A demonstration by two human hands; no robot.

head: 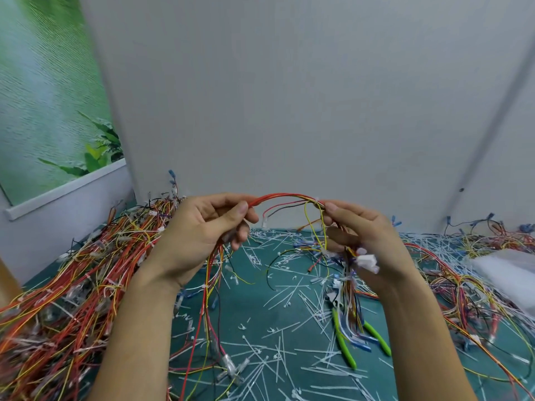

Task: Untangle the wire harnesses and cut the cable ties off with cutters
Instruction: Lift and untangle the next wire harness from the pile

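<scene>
Grey wall panels (289, 96) stand behind a teal table (246, 314), with a green leaf poster (43, 96) at the far left. Your left hand (199, 230) and right hand (367, 235) hold one wire harness (286, 198) raised above the table, so that its red and yellow wires arch between them. Your left thumb and fingers pinch the bundle at one end of the arch; from there the wires hang down past the wrist to clear-sleeved terminals (231, 369) low in the view. Your right fingers curl round the other end, where white connectors (367, 260) sit against the palm. Green-handled cutters (346, 351) lie on the table below your right hand, partly covered by hanging wires. Cut white cable ties (278, 296) litter the surface. A large heap of harnesses (72, 285) lies at left and a smaller heap (477, 273) at right, beside a white bag (509, 273).
</scene>
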